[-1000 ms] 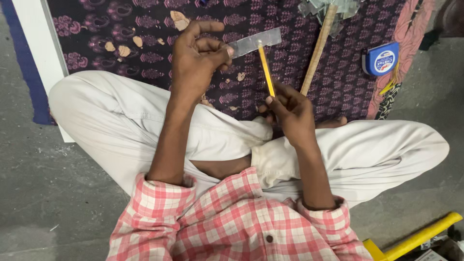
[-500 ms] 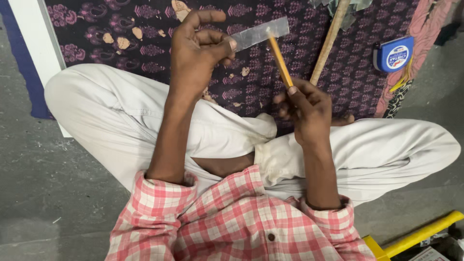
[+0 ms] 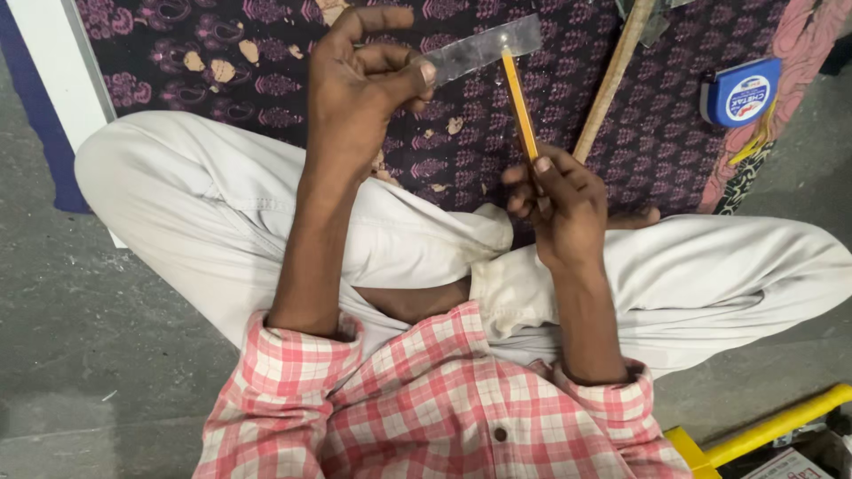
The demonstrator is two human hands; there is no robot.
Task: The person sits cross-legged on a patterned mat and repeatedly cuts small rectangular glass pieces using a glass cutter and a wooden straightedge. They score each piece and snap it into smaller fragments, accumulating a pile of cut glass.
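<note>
A person's left hand (image 3: 359,84) pinches one end of a clear plastic strip (image 3: 484,49), fingers curled shut around it, holding it raised above the lap. The right hand (image 3: 559,204) is closed around the lower part of a slim yellow pencil (image 3: 517,102), which stands nearly upright with its tip touching the strip near its far end. Both hands hang over the person's crossed legs in off-white trousers (image 3: 213,204), with red-and-white checked shirt sleeves (image 3: 426,399) at the wrists. Beyond the hands lies a dark purple patterned cloth (image 3: 266,62) spread on the grey concrete floor (image 3: 80,337). A pale wooden stick (image 3: 612,75) rests on the cloth just beside the pencil, and a blue tape measure (image 3: 741,93) sits further right. A yellow metal bar (image 3: 772,426) shows at the lower right corner.
</note>
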